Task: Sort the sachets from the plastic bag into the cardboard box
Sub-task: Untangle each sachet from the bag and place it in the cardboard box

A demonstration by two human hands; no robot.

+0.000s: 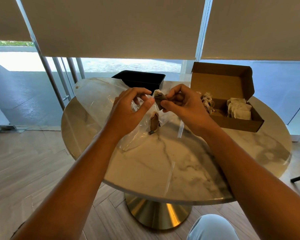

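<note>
Head view: right hand (pixel 182 103) pinches sachet (pixel 158 99); left hand (pixel 134 108) grips plastic bag (pixel 97 99).

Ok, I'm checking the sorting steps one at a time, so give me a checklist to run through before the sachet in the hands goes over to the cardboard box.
1. Sachet held: ok, the right hand pinches it, with the left hand close by.
2. Sachet free of the plastic bag: cannot tell, film sits right under it.
3. Cardboard box open: ok, lid stands up.
4. Room in the box: ok, the middle of the box floor shows bare between two groups of sachets.
5. Way to the box: ok, nothing lies between.
6. More left in the bag: ok, a brown sachet remains.
</note>
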